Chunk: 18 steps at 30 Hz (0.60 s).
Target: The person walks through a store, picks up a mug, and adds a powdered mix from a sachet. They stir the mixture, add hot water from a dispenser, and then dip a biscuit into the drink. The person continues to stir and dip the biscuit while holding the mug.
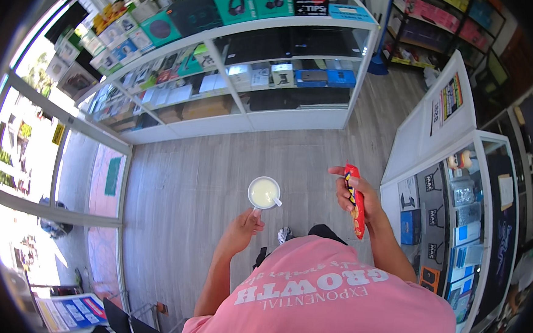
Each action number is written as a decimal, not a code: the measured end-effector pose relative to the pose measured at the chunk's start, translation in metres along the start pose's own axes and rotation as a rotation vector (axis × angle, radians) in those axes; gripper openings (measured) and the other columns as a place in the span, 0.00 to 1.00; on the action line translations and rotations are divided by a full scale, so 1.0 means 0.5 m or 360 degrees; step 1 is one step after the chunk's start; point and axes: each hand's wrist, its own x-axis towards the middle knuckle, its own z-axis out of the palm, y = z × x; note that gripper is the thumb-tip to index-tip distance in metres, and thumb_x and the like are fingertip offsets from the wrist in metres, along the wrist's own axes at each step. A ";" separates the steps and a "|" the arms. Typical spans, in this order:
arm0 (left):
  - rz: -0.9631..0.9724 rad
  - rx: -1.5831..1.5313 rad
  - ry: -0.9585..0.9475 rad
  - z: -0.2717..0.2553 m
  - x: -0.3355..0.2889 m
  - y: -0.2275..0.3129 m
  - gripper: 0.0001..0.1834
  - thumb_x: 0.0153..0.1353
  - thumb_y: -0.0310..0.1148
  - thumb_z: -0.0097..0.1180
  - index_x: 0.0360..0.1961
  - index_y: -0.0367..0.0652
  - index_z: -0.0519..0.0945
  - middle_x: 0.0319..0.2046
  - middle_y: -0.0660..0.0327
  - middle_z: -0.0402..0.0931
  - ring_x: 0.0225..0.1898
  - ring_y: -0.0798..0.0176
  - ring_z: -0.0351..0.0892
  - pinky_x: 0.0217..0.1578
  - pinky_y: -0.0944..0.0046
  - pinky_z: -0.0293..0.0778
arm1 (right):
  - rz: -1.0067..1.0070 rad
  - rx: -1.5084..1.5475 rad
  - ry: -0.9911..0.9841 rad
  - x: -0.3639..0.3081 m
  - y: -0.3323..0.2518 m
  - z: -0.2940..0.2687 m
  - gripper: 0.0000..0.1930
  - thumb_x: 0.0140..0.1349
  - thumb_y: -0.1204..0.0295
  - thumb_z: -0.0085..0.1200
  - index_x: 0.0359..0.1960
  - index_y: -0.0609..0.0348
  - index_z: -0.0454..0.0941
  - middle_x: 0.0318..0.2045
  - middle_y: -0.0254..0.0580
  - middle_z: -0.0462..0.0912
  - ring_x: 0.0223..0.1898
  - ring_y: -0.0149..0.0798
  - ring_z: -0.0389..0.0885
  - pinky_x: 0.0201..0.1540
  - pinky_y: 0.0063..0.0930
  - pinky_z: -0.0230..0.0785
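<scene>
A white cup (pixel 250 197) filled with a pale, creamy liquid hangs over the floor in front of me, a white spoon handle (pixel 278 201) sticking out over its right rim. My left hand (pixel 245 231) is closed on the cup's handle. Off to the right, a slim red packet (pixel 358 220) with yellow and dark print is held upright by my right hand (pixel 362 195). The fingers wrap around the packet's middle, while the index finger points out to the left. Whether the packet is opened cannot be made out.
Ahead stands a long glass display case (pixel 245 120) with boxed goods inside and on top. To my right is another white case (pixel 392 198) holding boxes, with a raised white panel. A glass door (pixel 88 180) lies left, and grey wood-look flooring (pixel 180 179) stretches between them.
</scene>
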 end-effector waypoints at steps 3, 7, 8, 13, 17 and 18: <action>0.0009 0.0123 -0.0148 -0.011 0.139 0.095 0.29 0.79 0.56 0.39 0.44 0.38 0.77 0.39 0.54 0.84 0.42 0.61 0.85 0.45 0.61 0.77 | -0.0190 0.0157 0.0221 0.017 -0.055 -0.070 0.36 0.69 0.54 0.51 0.67 0.73 0.64 0.25 0.33 0.71 0.17 0.26 0.70 0.21 0.19 0.64; 0.0069 0.0191 -0.0343 0.013 0.335 0.185 0.28 0.79 0.55 0.40 0.44 0.37 0.77 0.38 0.54 0.83 0.41 0.61 0.85 0.45 0.61 0.77 | -0.0387 0.0187 0.0561 0.039 -0.112 -0.188 0.39 0.69 0.52 0.49 0.70 0.75 0.61 0.26 0.34 0.73 0.17 0.26 0.70 0.22 0.21 0.66; 0.0084 0.0199 -0.0379 0.029 0.380 0.217 0.28 0.79 0.55 0.40 0.44 0.37 0.77 0.38 0.54 0.83 0.41 0.61 0.85 0.45 0.61 0.77 | -0.0430 0.0195 0.0634 0.047 -0.134 -0.220 0.39 0.68 0.52 0.49 0.70 0.76 0.61 0.26 0.34 0.74 0.17 0.25 0.70 0.22 0.21 0.66; 0.0159 0.0276 -0.0620 0.144 0.633 0.382 0.25 0.80 0.54 0.38 0.38 0.43 0.72 0.41 0.52 0.84 0.44 0.59 0.86 0.46 0.61 0.78 | -0.0602 0.0129 0.0843 0.116 -0.274 -0.407 0.40 0.68 0.52 0.50 0.72 0.74 0.60 0.27 0.36 0.75 0.18 0.26 0.70 0.23 0.21 0.65; 0.0225 0.0262 -0.0796 0.247 0.826 0.513 0.25 0.80 0.54 0.36 0.38 0.44 0.72 0.41 0.52 0.84 0.44 0.58 0.86 0.46 0.60 0.78 | -0.0614 0.0013 0.0752 0.201 -0.433 -0.509 0.38 0.68 0.54 0.51 0.72 0.72 0.61 0.29 0.36 0.77 0.20 0.26 0.71 0.26 0.22 0.66; 0.0235 0.0258 -0.0814 0.278 0.871 0.541 0.25 0.80 0.54 0.36 0.39 0.43 0.73 0.40 0.52 0.84 0.43 0.58 0.86 0.46 0.60 0.78 | -0.0637 -0.0020 0.0802 0.220 -0.470 -0.533 0.38 0.68 0.54 0.50 0.72 0.71 0.62 0.30 0.36 0.78 0.21 0.26 0.72 0.26 0.22 0.66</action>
